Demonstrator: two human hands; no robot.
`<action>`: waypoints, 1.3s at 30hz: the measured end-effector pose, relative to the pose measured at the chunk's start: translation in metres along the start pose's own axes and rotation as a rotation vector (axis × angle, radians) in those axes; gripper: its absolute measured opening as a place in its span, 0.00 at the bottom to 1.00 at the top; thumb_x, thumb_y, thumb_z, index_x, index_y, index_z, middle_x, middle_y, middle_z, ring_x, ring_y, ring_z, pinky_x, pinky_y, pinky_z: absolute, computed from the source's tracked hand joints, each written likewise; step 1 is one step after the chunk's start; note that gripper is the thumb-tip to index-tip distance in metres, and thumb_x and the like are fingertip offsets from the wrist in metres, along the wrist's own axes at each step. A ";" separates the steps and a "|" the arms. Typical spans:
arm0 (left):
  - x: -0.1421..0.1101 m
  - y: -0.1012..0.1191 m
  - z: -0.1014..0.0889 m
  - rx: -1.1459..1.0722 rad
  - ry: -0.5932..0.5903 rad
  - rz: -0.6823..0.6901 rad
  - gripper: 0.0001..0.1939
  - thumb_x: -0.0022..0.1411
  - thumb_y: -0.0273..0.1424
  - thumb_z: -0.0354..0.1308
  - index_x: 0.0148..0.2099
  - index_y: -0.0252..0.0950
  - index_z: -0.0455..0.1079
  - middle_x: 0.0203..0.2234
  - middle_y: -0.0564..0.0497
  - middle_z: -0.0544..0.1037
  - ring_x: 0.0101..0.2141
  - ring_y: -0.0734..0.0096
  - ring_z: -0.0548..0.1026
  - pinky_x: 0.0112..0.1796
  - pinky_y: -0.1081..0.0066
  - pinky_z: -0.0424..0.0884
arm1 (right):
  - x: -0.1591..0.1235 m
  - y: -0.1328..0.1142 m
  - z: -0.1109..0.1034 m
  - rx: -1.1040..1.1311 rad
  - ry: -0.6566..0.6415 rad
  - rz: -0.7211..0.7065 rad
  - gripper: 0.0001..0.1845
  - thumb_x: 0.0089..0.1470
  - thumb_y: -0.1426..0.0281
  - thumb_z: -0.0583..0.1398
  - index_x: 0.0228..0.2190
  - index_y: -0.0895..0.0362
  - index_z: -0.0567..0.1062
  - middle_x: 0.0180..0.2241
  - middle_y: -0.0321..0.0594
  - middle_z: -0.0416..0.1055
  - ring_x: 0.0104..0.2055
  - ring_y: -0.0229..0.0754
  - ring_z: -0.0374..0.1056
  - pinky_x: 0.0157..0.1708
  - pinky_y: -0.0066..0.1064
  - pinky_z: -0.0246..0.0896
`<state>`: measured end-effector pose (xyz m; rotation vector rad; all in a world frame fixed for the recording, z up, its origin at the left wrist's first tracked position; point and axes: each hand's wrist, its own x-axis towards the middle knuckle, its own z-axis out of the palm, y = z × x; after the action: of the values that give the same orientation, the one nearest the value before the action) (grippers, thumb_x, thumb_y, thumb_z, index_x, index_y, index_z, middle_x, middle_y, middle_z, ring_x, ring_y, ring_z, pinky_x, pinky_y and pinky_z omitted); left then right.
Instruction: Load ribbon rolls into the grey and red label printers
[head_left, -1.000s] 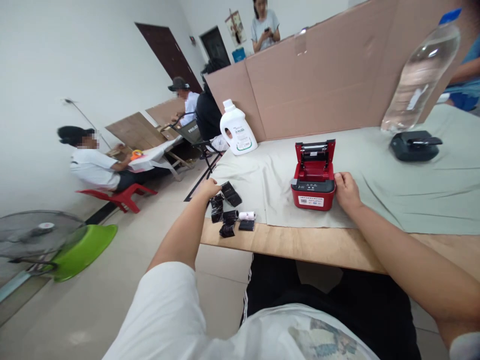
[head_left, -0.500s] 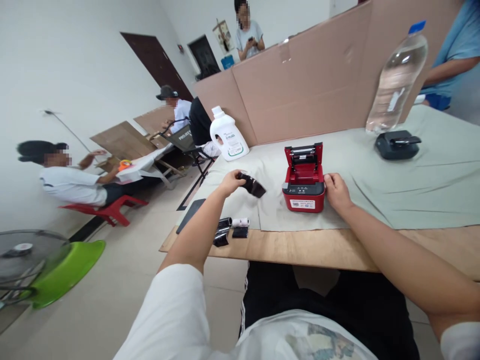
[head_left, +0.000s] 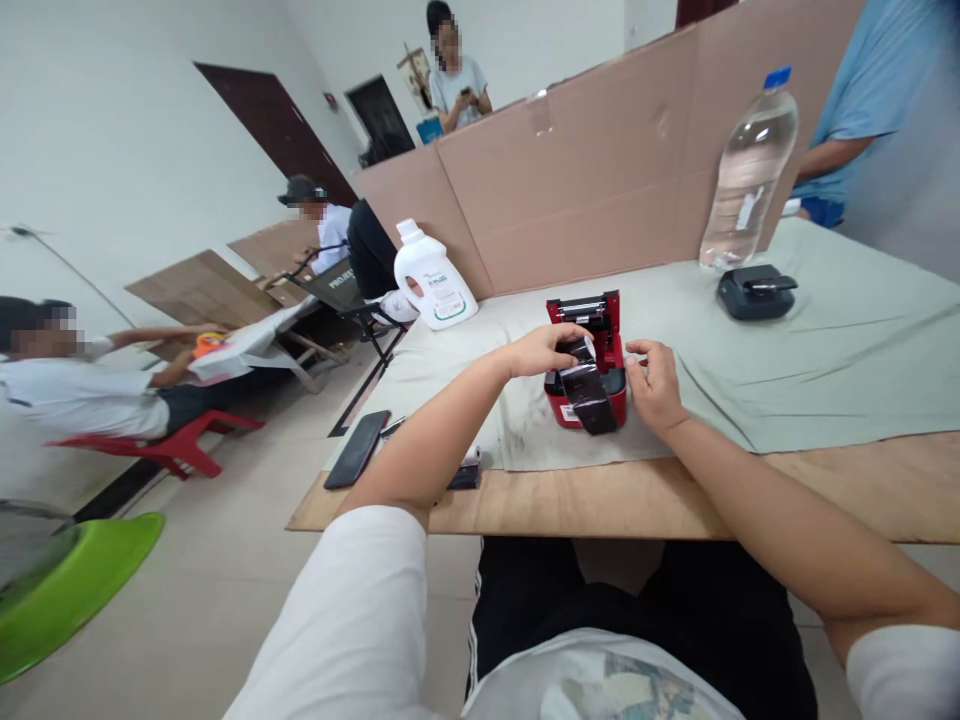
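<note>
A small red label printer (head_left: pixel 617 395) stands on the cloth with its lid raised, its front partly hidden by a hanging black strip. My left hand (head_left: pixel 551 352) pinches a roll of glossy black film (head_left: pixel 589 395) over the printer's opening. The roll's pale core faces up, and its loose end drapes down across the front. At the printer's right side is my right hand (head_left: pixel 656 385), fingers apart and bent, holding nothing. Whether its fingertips touch the casing I cannot tell. More small rolls (head_left: pixel 466 472) lie at the table's front, partly covered by my left forearm.
A phone (head_left: pixel 358 450) lies at the table's left edge. A white jug (head_left: pixel 439 285), a large water bottle (head_left: pixel 750 180) and a dark device (head_left: pixel 756 292) stand before a cardboard partition (head_left: pixel 585 190). Several people are around the room.
My left hand has carried the black roll rightward from beside the printer to above its opening. My right hand has loosened from the printer's side and shifted upward. The view has turned slightly.
</note>
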<state>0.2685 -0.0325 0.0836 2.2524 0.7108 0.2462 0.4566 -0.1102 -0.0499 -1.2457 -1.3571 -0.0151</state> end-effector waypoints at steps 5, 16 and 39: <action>0.034 -0.002 0.010 0.382 -0.069 -0.146 0.26 0.50 0.24 0.58 0.54 0.36 0.70 0.49 0.49 0.76 0.48 0.63 0.73 0.51 0.67 0.67 | 0.002 -0.010 -0.006 -0.010 -0.024 -0.091 0.14 0.63 0.62 0.48 0.42 0.53 0.70 0.41 0.46 0.71 0.46 0.50 0.65 0.46 0.46 0.63; 0.046 -0.010 0.023 0.496 -0.072 -0.132 0.25 0.53 0.27 0.61 0.55 0.34 0.69 0.49 0.46 0.77 0.48 0.63 0.75 0.49 0.69 0.69 | 0.002 -0.034 -0.015 0.011 -0.190 -0.347 0.12 0.58 0.61 0.54 0.36 0.51 0.76 0.40 0.44 0.74 0.48 0.51 0.65 0.51 0.50 0.60; -0.014 -0.028 0.051 0.403 0.781 0.156 0.33 0.70 0.51 0.30 0.56 0.36 0.67 0.50 0.41 0.74 0.53 0.60 0.69 0.55 0.58 0.60 | -0.006 -0.035 -0.013 -0.311 -0.203 -0.453 0.31 0.52 0.46 0.60 0.44 0.60 0.79 0.43 0.51 0.71 0.49 0.55 0.60 0.52 0.48 0.53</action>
<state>0.2647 -0.0559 0.0284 2.5855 1.0446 1.1944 0.4414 -0.1365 -0.0281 -1.1895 -1.8446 -0.4408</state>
